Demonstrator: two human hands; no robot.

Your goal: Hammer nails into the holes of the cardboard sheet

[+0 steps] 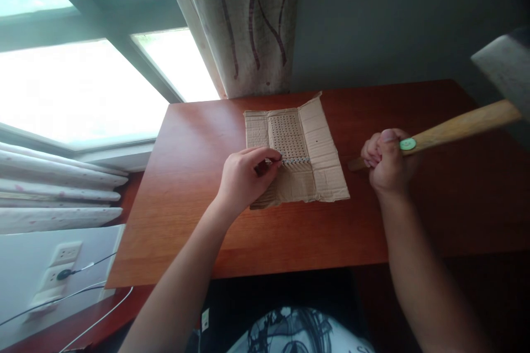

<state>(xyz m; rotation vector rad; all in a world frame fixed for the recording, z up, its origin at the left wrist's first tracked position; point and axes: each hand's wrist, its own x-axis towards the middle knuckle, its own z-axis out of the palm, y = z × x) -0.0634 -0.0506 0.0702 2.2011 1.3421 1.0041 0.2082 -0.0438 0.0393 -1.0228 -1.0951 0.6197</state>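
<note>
My right hand is wrapped round the wooden handle of a hammer, raised over the right side of the table. Its broad grey head is blurred and partly cut off by the frame edge; a green oval label sits on the handle. My left hand rests on a creased cardboard sheet, thumb and forefinger pinched together. Whatever small thing they hold is too dark to make out. Beside those fingertips runs a row of small grey bits, below a grid of punched holes in the cardboard.
The cardboard lies on a reddish-brown wooden table. A patterned curtain hangs behind it, with a bright window at the left. Wall sockets and cables are at the lower left, past the table edge.
</note>
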